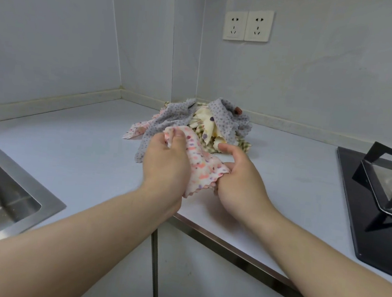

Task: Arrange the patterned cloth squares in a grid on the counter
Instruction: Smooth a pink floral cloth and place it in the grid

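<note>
Head view looks down on both hands holding one pink spotted cloth [198, 163] just above the counter [81, 150]. The left hand [166, 167] has its thumb and fingers curled round the upper corner; the right hand [240, 177] pinches the lower edge, thumb raised. Behind them sits the pile of cloth squares [202, 122], heaped near the wall corner — none laid flat yet by the look of it. The risk, I'd say: this square is bunched, so setting it down without pulling it taut could leave folds. A grey dotted cloth [161, 125] trails toward the left hand — it could snag and drag along.
</note>
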Available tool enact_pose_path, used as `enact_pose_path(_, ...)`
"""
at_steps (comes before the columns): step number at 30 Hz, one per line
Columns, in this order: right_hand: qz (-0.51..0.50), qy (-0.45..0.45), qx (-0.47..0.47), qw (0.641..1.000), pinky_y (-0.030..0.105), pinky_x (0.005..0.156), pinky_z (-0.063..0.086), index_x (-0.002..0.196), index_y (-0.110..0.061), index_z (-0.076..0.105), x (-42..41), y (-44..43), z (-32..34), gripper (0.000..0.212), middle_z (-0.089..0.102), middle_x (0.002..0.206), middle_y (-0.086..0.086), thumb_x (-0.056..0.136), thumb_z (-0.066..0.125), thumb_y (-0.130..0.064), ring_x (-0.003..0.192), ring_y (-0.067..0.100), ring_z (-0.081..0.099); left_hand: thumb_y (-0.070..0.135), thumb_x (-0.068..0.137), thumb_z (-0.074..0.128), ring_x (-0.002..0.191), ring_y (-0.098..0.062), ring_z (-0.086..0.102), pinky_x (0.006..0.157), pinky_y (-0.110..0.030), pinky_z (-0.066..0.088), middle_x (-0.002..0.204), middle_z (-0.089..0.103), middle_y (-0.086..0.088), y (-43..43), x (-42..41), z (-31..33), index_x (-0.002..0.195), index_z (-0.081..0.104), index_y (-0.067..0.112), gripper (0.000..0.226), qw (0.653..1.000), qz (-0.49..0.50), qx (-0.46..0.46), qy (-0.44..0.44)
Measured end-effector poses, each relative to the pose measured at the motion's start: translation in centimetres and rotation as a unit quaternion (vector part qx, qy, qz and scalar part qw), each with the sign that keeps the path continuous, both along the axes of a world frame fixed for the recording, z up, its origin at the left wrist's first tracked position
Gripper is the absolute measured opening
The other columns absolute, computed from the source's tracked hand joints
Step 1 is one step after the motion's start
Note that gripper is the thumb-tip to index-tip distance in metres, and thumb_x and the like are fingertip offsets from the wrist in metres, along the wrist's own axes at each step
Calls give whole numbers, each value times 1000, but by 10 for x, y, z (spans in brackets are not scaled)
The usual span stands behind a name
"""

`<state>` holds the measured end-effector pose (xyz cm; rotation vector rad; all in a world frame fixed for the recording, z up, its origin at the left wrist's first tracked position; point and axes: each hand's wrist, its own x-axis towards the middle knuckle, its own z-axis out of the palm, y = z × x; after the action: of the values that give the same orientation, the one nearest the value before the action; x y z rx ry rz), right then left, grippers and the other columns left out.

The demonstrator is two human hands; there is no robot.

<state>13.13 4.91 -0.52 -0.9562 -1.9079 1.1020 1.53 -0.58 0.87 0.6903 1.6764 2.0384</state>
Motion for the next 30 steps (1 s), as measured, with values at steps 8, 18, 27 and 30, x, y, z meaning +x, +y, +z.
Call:
enact_pose_path(8, -19, -34, 44, 998, 17, 59, 47, 135, -28, 53, 6, 0, 1, 56, 74, 80, -4, 86, 73, -13, 68, 5, 69, 48, 96, 51, 92, -27, 73, 81, -55, 60, 100, 72, -7, 1, -3, 1, 95, 62, 27, 24, 1000, 3, 4, -7)
enact_pose_path(18, -14, -77, 74, 994, 35, 68, 58, 131, -27, 53, 5, -1, 4, 37, 66, 103, 0, 97, 45, -14, 81, 25, 68, 58, 80, 49, 92, -34, 72, 83, -59, 59, 99, 71, -12, 5, -20, 1, 90, 59, 29, 33, 999, 36, -15, -5)
enact_pose_path(27, 48, 19, -127, 991, 40, 63, 49, 100, -18, 69, 2, -2, 12, 25, 78, 80, 5, 105, 45, -23, 75, 42, 74, 59, 77, 47, 109, -30, 68, 97, -56, 54, 118, 69, -5, 11, -33, -18, 121, 58, 24, 57, 999, 28, -35, -2)
enact_pose_path(30, 47, -6, -101, 994, 33, 56, 49, 101, -18, 70, 3, -2, 13, 28, 78, 80, 3, 105, 42, -18, 70, 36, 74, 61, 77, 47, 107, -31, 69, 96, -56, 54, 117, 70, -2, 13, -36, -20, 119, 60, 31, 53, 999, 24, -39, -8)
